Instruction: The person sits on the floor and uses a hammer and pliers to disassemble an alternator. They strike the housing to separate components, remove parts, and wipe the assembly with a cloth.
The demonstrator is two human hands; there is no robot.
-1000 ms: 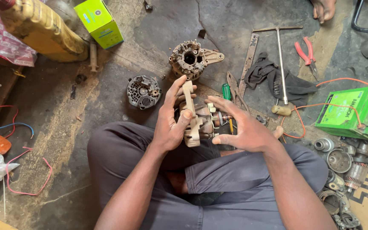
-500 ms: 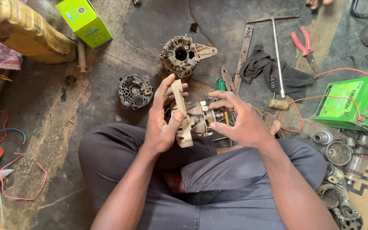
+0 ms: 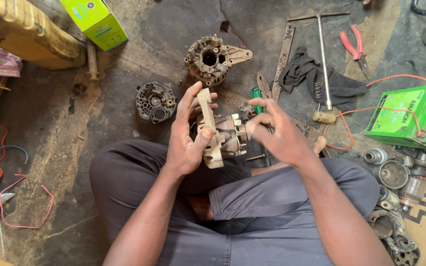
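Here your left hand (image 3: 186, 143) is clenched around the grimy alternator housing (image 3: 218, 138), thumb pressed on its front and fingers (image 3: 193, 96) reaching up behind its pale mounting ear, which stands upright above your lap. The housing sits in the air just over your crossed legs, not touching the floor (image 3: 99, 123). Your right hand (image 3: 277, 135) comes in from the other side — its fingertips are pinched together at the end of the housing, on a small part there (too small and too hidden to tell what it is). A green-handled screwdriver (image 3: 256, 93) lies on the floor just behind that hand. Further out on the floor, a second alternator body (image 3: 210, 59) with an open centre stands beyond your hands, and a dark round end cover (image 3: 155, 102) lies just left of them, apart from both. To your right a black rag (image 3: 316, 79) lies under a long T-handle wrench (image 3: 321, 54), with red-handled pliers (image 3: 353, 47) beside it and a green battery (image 3: 410, 116) with orange wire looped over it — well apart from the work. A green box (image 3: 94, 22) and a yellow jerrycan (image 3: 25, 32) sit at the far left.
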